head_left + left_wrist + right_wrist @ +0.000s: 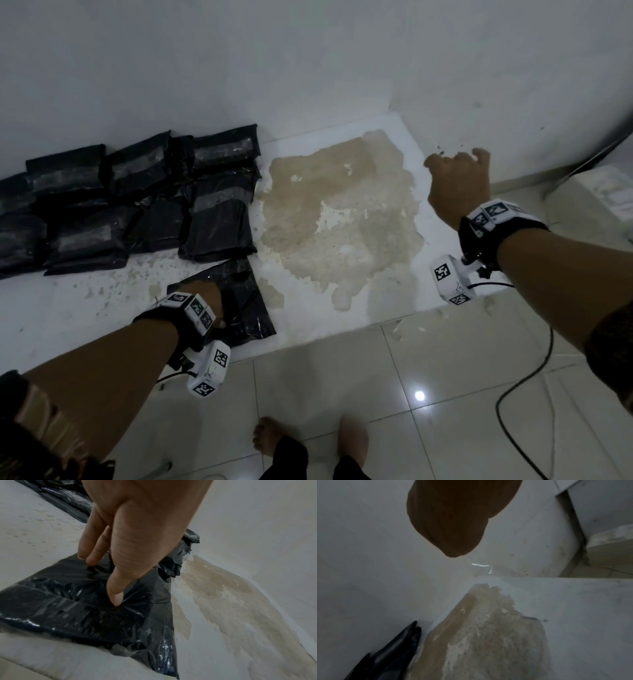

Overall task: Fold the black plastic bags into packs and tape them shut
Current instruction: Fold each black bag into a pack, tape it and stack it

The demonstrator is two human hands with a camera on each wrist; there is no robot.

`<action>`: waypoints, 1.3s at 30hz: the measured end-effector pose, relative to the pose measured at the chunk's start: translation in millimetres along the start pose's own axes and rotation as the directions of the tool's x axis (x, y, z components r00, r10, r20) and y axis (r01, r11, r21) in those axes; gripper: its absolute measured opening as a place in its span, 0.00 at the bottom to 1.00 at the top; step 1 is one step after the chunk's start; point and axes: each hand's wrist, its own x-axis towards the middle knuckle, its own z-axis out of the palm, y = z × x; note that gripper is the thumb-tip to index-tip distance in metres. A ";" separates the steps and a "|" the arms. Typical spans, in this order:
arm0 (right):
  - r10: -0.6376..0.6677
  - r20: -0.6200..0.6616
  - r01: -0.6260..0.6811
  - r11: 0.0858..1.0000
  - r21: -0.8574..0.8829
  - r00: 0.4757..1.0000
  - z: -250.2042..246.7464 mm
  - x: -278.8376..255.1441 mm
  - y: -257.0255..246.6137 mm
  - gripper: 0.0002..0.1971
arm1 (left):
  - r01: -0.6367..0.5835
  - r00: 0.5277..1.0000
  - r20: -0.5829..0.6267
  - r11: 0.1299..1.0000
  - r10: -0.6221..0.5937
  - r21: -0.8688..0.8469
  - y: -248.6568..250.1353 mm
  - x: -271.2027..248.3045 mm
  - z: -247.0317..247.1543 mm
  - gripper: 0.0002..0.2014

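Observation:
A black plastic bag (246,308) (68,608), folded into a flat pack, lies near the front edge of a white ledge (68,308). My left hand (209,298) (102,580) presses down on it with straight fingers and thumb. My right hand (459,171) (450,520) is raised by the wall at the right, its fingers curled. A clear glinting strip of tape (481,565) hangs just below its fingertips. Several taped black packs (137,205) (68,497) (393,653) are piled at the back left against the wall.
A large brown patch of worn surface (342,222) covers the ledge's middle. Glossy floor tiles (342,377) lie in front, with my bare feet (270,435) and a black cable (513,394). A pale box (596,192) sits far right.

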 end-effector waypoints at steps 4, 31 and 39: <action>-0.170 -0.058 0.178 0.967 0.182 0.984 -25.3 16.1 -17.6 0.21 | 0.047 0.990 -0.139 0.997 -0.037 0.069 -3.6 -7.1 10.8 0.32; -0.757 -0.084 0.596 0.436 0.675 0.649 -114.5 53.8 -244.9 0.28 | -0.682 0.728 -0.683 0.045 -0.060 -0.730 -36.0 -83.4 -113.6 0.37; -0.625 -0.188 0.517 0.400 0.757 0.758 -135.3 68.6 -239.2 0.24 | -0.615 0.777 -0.622 0.088 -0.097 -0.783 -67.5 -94.2 -105.6 0.07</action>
